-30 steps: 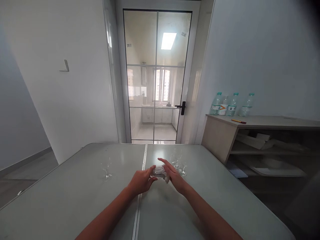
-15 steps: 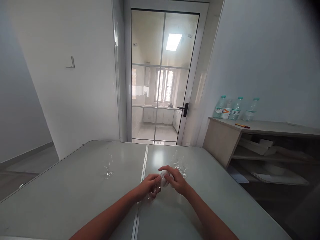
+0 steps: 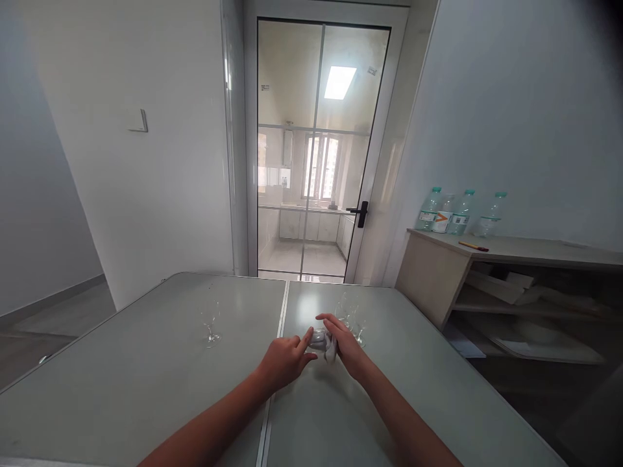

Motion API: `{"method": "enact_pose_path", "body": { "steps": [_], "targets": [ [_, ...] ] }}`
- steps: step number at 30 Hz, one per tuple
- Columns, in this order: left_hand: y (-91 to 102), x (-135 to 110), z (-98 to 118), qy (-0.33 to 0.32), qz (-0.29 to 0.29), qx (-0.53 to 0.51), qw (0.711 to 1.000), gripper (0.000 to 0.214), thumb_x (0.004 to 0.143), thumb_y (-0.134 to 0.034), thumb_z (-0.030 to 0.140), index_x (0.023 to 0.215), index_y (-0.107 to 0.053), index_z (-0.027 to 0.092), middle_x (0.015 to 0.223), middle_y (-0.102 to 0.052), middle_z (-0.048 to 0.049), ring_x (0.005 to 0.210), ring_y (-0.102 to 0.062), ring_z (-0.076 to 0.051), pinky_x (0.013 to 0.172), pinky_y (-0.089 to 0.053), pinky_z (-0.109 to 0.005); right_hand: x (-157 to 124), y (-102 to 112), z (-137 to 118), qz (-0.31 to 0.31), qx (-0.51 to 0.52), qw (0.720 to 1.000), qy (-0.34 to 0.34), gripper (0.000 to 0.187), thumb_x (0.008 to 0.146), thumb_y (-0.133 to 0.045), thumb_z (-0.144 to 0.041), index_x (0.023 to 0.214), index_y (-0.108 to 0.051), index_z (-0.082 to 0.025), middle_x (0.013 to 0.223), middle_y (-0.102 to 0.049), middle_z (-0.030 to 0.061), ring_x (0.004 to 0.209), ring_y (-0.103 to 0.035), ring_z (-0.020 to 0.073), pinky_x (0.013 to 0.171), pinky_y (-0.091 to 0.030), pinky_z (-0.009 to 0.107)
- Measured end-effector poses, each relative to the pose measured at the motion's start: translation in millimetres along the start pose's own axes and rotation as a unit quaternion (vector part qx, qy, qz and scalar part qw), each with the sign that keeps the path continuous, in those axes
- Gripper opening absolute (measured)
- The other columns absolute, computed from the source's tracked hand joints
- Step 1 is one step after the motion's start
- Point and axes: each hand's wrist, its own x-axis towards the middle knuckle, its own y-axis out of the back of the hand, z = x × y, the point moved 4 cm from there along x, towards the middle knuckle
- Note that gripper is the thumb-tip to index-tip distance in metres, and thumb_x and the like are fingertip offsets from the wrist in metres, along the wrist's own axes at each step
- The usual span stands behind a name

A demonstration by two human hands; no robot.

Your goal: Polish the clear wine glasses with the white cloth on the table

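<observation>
Head view: I see the left hand's (image 3: 286, 362) thumb and forefinger slightly parted, gripping a clear glass (image 3: 318, 336); the right hand (image 3: 347, 348) curves loosely round a pale cloth (image 3: 331, 349) against it. Beyond the right fingers, a bottle label (image 3: 442, 222) shows an orange chevron, lettering illegible.

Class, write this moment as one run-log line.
left hand: grips clear glass; right hand: holds white cloth against glass; table: stemmed glasses standing

1 head-worn camera (angled down) faces a door (image 3: 313, 155) across the table (image 3: 195, 376).
</observation>
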Motion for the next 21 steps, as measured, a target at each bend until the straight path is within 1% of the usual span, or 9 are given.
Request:
{"method": "enact_pose_path", "body": {
  "steps": [3, 5, 7, 9, 12, 14, 16, 19, 21],
  "targets": [
    [-1.2, -2, 2, 0.021, 0.004, -0.041, 0.999, 0.052, 0.095, -0.057, 0.041, 0.141, -0.055, 0.017, 0.079, -0.073, -0.0088, 0.064, -0.067, -0.021, 0.058, -0.044, -0.027, -2, -8, 2, -0.045, -0.002, 0.999, -0.005, 0.045, 0.090, -0.054, -0.062, 0.114, -0.066, -0.027, 0.086, -0.062, -0.0003, 0.074, -0.058, 0.0166, 0.067, -0.047, 0.026],
    [4.7, 1, -1, 0.060, 0.007, -0.124, 0.990, 0.052, 0.092, -0.061, 0.043, 0.139, -0.058, 0.019, 0.079, -0.073, -0.0064, 0.064, -0.066, -0.019, 0.060, -0.044, -0.026, -4, -12, 0, -0.070, -0.020, 0.997, 0.019, 0.040, 0.094, -0.050, -0.057, 0.118, -0.063, -0.028, 0.087, -0.062, -0.0002, 0.075, -0.057, 0.0164, 0.070, -0.046, 0.027],
    [11.0, 5, -3, 0.100, -0.003, -0.248, 0.964, 0.046, 0.092, -0.061, 0.048, 0.128, -0.066, 0.020, 0.071, -0.070, -0.0019, 0.061, -0.062, -0.016, 0.060, -0.042, -0.024, -5, -13, -4, -0.088, -0.057, 0.992, 0.069, 0.038, 0.096, -0.050, -0.054, 0.120, -0.062, -0.027, 0.086, -0.062, 0.0002, 0.076, -0.057, 0.0169, 0.072, -0.046, 0.028],
    [12.5, 9, -4, 0.142, -0.038, -0.398, 0.906, 0.046, 0.092, -0.058, 0.055, 0.115, -0.071, 0.017, 0.061, -0.062, 0.0016, 0.051, -0.054, -0.012, 0.054, -0.039, -0.022, -6, -12, -9, -0.097, -0.107, 0.981, 0.133, 0.037, 0.096, -0.051, -0.051, 0.120, -0.061, -0.025, 0.084, -0.063, 0.0002, 0.075, -0.056, 0.0172, 0.072, -0.045, 0.029],
    [5.0, 11, 0, 0.194, -0.119, -0.602, 0.766, 0.054, 0.090, -0.055, 0.064, 0.096, -0.070, 0.012, 0.056, -0.054, 0.0029, 0.039, -0.039, -0.007, 0.042, -0.029, -0.021, -10, -8, -15, -0.095, -0.194, 0.953, 0.211, 0.033, 0.096, -0.052, -0.045, 0.120, -0.060, -0.024, 0.078, -0.061, -0.0010, 0.067, -0.052, 0.0158, 0.068, -0.043, 0.028],
    [-1.5, 9, 3, 0.219, -0.178, -0.686, 0.670, 0.055, 0.087, -0.056, 0.067, 0.085, -0.064, 0.013, 0.054, -0.050, 0.0036, 0.036, -0.033, -0.006, 0.038, -0.023, -0.021, -14, -6, -18, -0.089, -0.258, 0.930, 0.247, 0.028, 0.096, -0.053, -0.041, 0.118, -0.061, -0.024, 0.078, -0.061, -0.0006, 0.066, -0.051, 0.0157, 0.068, -0.041, 0.029],
    [-5.6, 4, 3, 0.236, -0.238, -0.725, 0.602, 0.055, 0.085, -0.057, 0.070, 0.078, -0.058, 0.015, 0.052, -0.047, 0.0050, 0.035, -0.029, -0.005, 0.036, -0.022, -0.020, -19, -6, -21, -0.091, -0.312, 0.902, 0.284, 0.024, 0.095, -0.054, -0.037, 0.113, -0.063, -0.024, 0.080, -0.062, 0.0010, 0.068, -0.051, 0.0173, 0.072, -0.042, 0.031],
    [-6.4, -1, -1, 0.249, -0.298, -0.736, 0.555, 0.054, 0.083, -0.059, 0.071, 0.078, -0.055, 0.017, 0.052, -0.046, 0.0058, 0.034, -0.025, -0.005, 0.035, -0.024, -0.020, -24, -8, -21, -0.114, -0.344, 0.868, 0.341, 0.019, 0.092, -0.057, -0.034, 0.107, -0.064, -0.025, 0.080, -0.066, 0.0022, 0.071, -0.051, 0.0194, 0.081, -0.043, 0.037],
    [-5.3, -1, -3, 0.259, -0.299, -0.728, 0.560, 0.054, 0.083, -0.059, 0.071, 0.080, -0.056, 0.017, 0.054, -0.048, 0.0049, 0.036, -0.026, -0.005, 0.036, -0.024, -0.020, -24, -9, -19, -0.121, -0.343, 0.860, 0.359, 0.017, 0.091, -0.057, -0.033, 0.104, -0.064, -0.024, 0.077, -0.066, 0.0019, 0.068, -0.049, 0.0191, 0.085, -0.043, 0.039]
  ]
}}
